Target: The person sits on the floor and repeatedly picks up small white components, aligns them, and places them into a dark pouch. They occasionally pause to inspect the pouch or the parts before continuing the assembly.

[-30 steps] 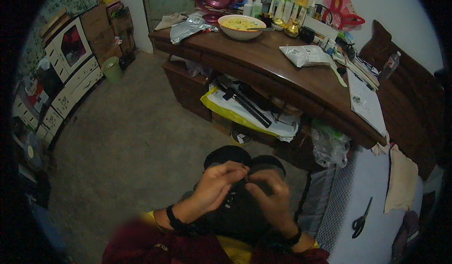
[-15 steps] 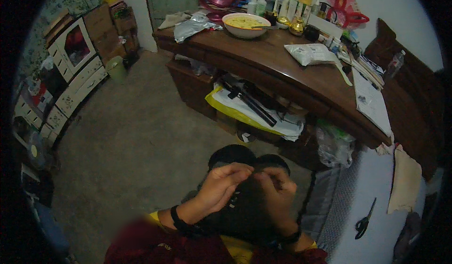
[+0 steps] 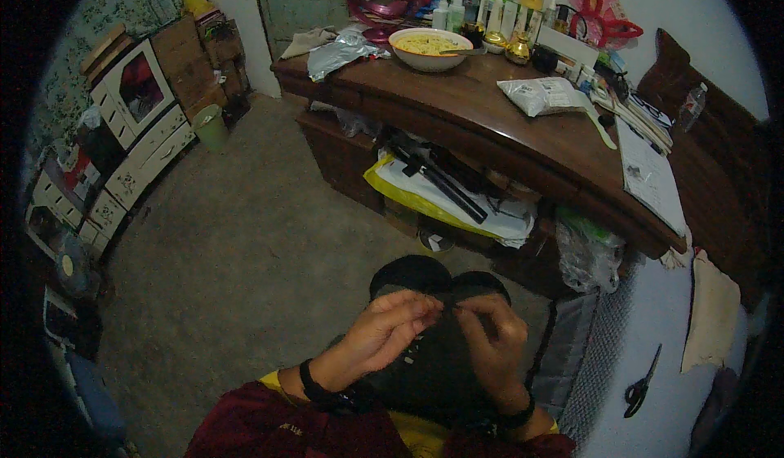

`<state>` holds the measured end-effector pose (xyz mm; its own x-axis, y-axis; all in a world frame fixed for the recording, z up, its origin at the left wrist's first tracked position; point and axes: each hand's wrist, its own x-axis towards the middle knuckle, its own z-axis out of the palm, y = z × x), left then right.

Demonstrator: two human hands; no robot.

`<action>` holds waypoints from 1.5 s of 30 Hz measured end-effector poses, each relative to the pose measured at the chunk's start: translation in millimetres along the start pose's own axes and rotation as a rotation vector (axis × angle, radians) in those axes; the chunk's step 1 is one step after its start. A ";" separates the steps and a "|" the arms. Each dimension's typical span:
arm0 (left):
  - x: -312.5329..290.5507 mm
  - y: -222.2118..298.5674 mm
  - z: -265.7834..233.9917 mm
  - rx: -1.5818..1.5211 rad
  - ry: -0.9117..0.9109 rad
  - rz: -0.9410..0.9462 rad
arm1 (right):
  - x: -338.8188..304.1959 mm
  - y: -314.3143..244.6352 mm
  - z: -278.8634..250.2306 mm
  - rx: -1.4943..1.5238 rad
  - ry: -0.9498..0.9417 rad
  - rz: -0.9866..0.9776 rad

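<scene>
Above my knees, my left hand (image 3: pixel 382 333) and my right hand (image 3: pixel 495 337) face each other a small gap apart. Thumb and fingers of each are pinched together; whatever lies in them is too small and dark to make out. Below the hands, dark cloth (image 3: pixel 416 380) with a few small pale marks covers my lap. A dark band sits round each wrist. On the pale bed sheet (image 3: pixel 604 413) to my right lies a pair of black-handled scissors (image 3: pixel 637 394).
Ahead stands a brown wooden desk (image 3: pixel 490 123) with a bowl of yellow food (image 3: pixel 430 48), bottles, a silvery packet (image 3: pixel 545 96) and papers. Its open shelf holds a yellow-edged bag (image 3: pixel 392 182). A clear plastic bag (image 3: pixel 590 254) hangs beside the bed. White drawers (image 3: pixel 151 152) and a bin (image 3: pixel 210 126) stand left.
My right hand has shifted slightly right and its fingers look sharper now. Both hands keep their pinch. The whole view has moved a little, with the furniture slightly further right and lower.
</scene>
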<state>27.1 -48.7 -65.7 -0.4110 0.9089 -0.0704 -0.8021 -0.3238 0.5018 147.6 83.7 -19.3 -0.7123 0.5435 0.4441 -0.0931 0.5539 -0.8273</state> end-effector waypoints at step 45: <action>-3.9 1.2 6.3 0.287 0.057 0.204 | 2.1 -16.9 7.7 0.049 0.006 0.031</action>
<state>30.4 -50.9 -59.4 -0.5803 0.8143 0.0123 -0.5498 -0.4029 0.7317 142.4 70.6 -7.0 -0.7111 0.5641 0.4197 -0.1049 0.5051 -0.8566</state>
